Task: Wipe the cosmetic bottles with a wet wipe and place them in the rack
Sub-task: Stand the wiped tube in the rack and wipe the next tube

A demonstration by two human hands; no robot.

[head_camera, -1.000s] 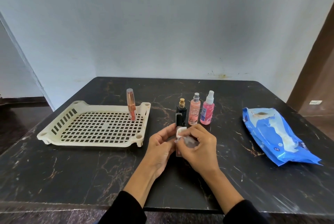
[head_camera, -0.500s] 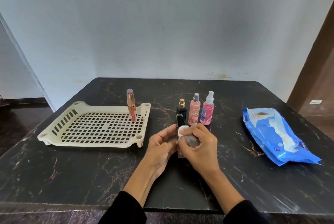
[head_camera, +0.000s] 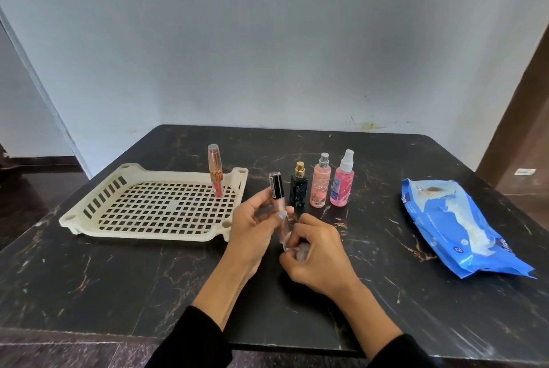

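Head view: left hand (head_camera: 252, 228) grip around tilted tube (head_camera: 277, 204), right hand (head_camera: 318, 252) grip pinching wipe (head_camera: 292, 246).

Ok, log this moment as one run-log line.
step: wiping | left hand: holds black-capped tube | right hand: rubs wet wipe on tube base | rack: one rose-gold tube | table: three bottles waiting

- My left hand (head_camera: 252, 225) pinches tube (head_camera: 277, 204), black cap up, tilted.
- Right hand (head_camera: 315, 252) holds wipe (head_camera: 292, 246) at tube's bottom.
- Rack (head_camera: 89, 219) w/ one lipstick (head_camera: 215, 171) upright.
- 3 bottles (head_camera: 320, 186) behind hands; blue pack (head_camera: 463, 225) on right.
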